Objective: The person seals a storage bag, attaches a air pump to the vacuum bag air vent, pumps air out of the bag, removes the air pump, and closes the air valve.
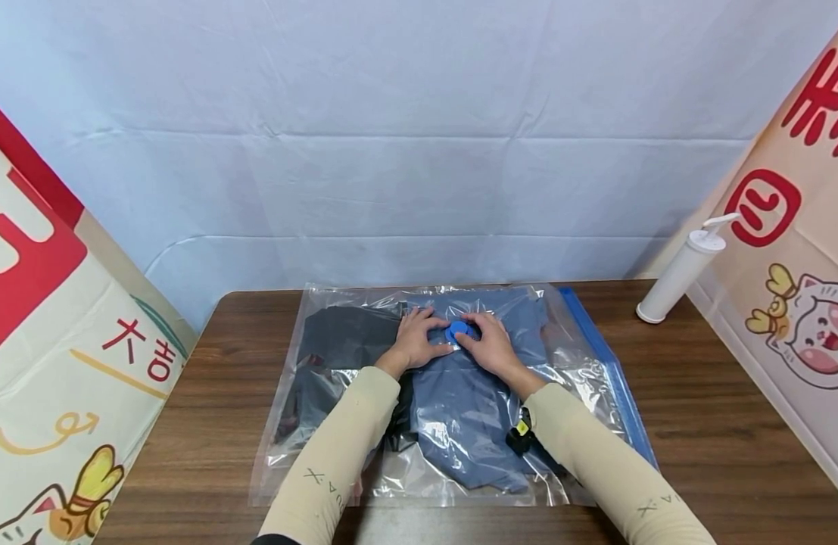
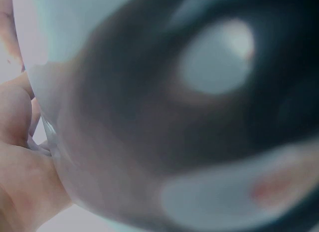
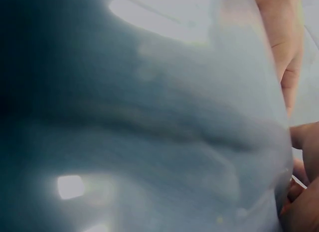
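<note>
A large clear plastic storage bag point(image 1: 387, 484) lies flat with folded clothes inside: a blue-grey garment point(image 1: 459, 416) and a black one point(image 1: 350, 337). On its upper middle sits a round blue valve cap point(image 1: 458, 329). My left hand point(image 1: 413, 341) rests on the bag left of the cap, fingers spread, thumb and forefinger at its edge. From the right side, my right hand point(image 1: 490, 344) pinches the cap between thumb and forefinger. Shiny, blurred plastic fills most of both wrist views, with parts of the hands at the edges and the cap hidden.
A blue zip strip point(image 1: 605, 363) runs along the bag's right edge. At the back right of the brown wooden table point(image 1: 705, 401) stands a white hand pump point(image 1: 680, 276). Pale cloth point(image 1: 391, 151) hangs behind, with printed banners at both sides.
</note>
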### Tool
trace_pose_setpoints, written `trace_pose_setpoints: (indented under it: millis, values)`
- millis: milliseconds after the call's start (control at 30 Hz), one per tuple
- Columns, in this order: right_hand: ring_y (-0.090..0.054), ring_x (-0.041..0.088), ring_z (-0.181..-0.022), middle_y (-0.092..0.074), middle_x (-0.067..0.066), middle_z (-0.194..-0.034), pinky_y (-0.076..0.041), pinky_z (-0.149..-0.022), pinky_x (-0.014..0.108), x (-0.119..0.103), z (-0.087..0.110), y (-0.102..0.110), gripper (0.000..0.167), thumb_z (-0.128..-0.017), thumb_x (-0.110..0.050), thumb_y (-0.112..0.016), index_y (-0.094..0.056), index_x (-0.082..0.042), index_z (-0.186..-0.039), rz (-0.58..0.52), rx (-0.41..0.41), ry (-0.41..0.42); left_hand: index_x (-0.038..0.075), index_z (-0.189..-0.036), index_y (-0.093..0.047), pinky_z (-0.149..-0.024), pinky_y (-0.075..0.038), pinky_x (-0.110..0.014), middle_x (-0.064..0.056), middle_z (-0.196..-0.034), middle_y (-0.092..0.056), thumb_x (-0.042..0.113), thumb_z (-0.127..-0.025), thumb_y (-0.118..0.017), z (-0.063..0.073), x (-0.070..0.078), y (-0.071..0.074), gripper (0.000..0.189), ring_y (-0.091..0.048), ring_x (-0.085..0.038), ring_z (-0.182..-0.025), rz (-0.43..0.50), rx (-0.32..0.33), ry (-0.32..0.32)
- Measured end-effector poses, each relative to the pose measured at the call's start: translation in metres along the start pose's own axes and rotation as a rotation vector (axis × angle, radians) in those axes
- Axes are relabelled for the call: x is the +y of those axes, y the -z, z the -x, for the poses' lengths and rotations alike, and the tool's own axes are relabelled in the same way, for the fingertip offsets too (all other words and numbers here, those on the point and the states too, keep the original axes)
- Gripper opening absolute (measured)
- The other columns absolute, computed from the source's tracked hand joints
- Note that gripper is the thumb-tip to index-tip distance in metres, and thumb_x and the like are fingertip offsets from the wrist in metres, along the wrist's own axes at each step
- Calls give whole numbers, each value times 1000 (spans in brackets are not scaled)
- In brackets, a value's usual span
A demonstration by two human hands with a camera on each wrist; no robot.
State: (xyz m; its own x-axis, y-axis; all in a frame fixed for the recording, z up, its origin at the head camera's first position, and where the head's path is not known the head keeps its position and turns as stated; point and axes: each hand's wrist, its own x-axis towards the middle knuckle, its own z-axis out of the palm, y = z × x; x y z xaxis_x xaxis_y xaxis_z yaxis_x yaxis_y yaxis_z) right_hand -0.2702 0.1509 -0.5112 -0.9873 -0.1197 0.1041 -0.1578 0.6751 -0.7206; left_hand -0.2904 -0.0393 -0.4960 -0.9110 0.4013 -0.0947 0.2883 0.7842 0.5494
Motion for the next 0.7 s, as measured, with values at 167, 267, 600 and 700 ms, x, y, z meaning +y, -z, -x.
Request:
trace_pose_setpoints:
  millis: [167, 267, 600, 700]
  values:
    - [-44, 41, -134, -55, 21, -139, -33, -112, 58, 2, 0, -1, 48, -97, -23, -72, -58, -1, -137, 11, -3, 9, 18, -143, -60, -125, -9, -54, -12, -164, -31, 39, -95, -73, 0, 0, 0, 54, -13, -38, -155, -2, 1, 4]
    - [-45, 42, -132, -56, 22, -137, -33, -111, 58, 2, 0, -1, 44, -97, -20, -73, -61, -1, -134, 15, 7, 26, 18, -144, -60, -125, -8, -53, -12, -165, -30, 39, -95, -73, -1, 0, 0, 54, -12, -38, -155, -7, -2, 5]
    - [-45, 41, -133, -57, 21, -137, -33, -112, 58, 2, -1, 0, 41, -99, -20, -70, -62, -3, -135, -3, 15, 43, 18, -143, -60, -125, -8, -54, -12, -165, -30, 39, -95, -73, -3, -2, -2, 54, -13, -38, -155, -11, 9, 6]
    - [-46, 42, -133, -57, 22, -137, -33, -113, 58, 2, 0, 1, 40, -99, -19, -69, -61, -2, -135, -42, 7, 35, 18, -144, -60, -125, -8, -53, -12, -165, -30, 39, -95, -73, -1, -2, -2, 54, -12, -38, -155, -4, 3, 5]
